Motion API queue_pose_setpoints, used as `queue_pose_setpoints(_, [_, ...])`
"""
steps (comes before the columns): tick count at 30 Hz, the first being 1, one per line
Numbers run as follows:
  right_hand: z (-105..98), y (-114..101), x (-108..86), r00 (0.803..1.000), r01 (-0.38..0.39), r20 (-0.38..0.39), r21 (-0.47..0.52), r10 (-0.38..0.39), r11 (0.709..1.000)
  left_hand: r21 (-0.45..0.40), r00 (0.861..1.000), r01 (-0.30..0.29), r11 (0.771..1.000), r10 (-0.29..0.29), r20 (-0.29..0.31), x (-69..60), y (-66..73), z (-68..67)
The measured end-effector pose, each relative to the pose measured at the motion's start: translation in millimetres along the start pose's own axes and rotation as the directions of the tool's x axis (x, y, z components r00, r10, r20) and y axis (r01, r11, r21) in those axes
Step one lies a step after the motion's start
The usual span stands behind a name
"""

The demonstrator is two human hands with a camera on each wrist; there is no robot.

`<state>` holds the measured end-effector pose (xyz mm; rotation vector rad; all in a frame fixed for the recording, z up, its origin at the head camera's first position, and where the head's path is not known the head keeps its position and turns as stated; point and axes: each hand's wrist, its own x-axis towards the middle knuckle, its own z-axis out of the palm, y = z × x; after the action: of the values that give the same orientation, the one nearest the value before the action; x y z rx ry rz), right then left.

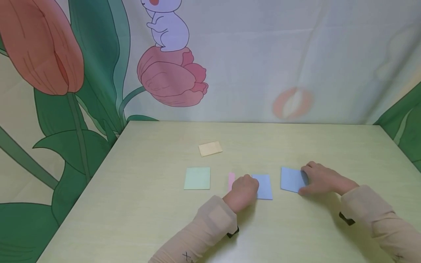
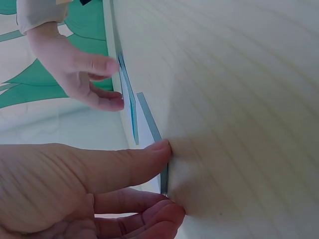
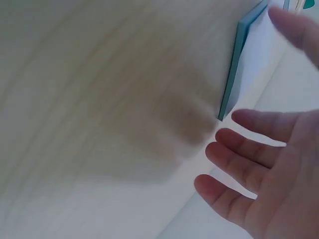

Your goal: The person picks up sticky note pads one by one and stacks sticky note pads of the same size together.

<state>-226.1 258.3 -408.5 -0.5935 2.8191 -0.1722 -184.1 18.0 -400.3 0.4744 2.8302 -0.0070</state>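
Observation:
Two blue square pads, like sticky-note pads, lie side by side on the table. My left hand point(image 1: 244, 189) grips the left edge of one blue pad point(image 1: 265, 187), with thumb and fingertips about its near corner in the left wrist view. My right hand point(image 1: 319, 179) is at the right edge of the other blue pad point(image 1: 291, 179). In the right wrist view its fingers point(image 3: 239, 164) are loosely spread beside that pad point(image 3: 249, 64), with the thumb across from them. A pink strip point(image 1: 231, 179) sits left of my left hand, partly hidden by it.
A pale green square pad point(image 1: 197, 178) lies further left on the table point(image 1: 138, 219). Behind it is a small beige rectangle point(image 1: 210, 149), set at a slant. A printed cloth point(image 1: 236, 65) with flowers and an animal hangs along the table's far edge.

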Motion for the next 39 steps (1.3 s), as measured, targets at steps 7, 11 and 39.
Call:
queue_pose_setpoints(7, [-2,1,6.3,0.993,0.057,-0.109,0.023,-0.055,0.998,-0.001,1.0,-0.004,1.0,0.004,-0.014,-0.2,0.1,0.3])
queue_pose_setpoints(11, [-4,-3,8.2,0.991,0.085,-0.111,0.042,-0.079,0.996,-0.008,1.0,-0.011,1.0,0.011,-0.024,-0.2,-0.2,0.6])
queue_pose_setpoints(39, [4,-8,4.1,1.0,-0.002,-0.007,0.031,0.002,1.0,-0.011,1.0,-0.003,1.0,0.003,-0.012,-0.8,-0.2,0.3])
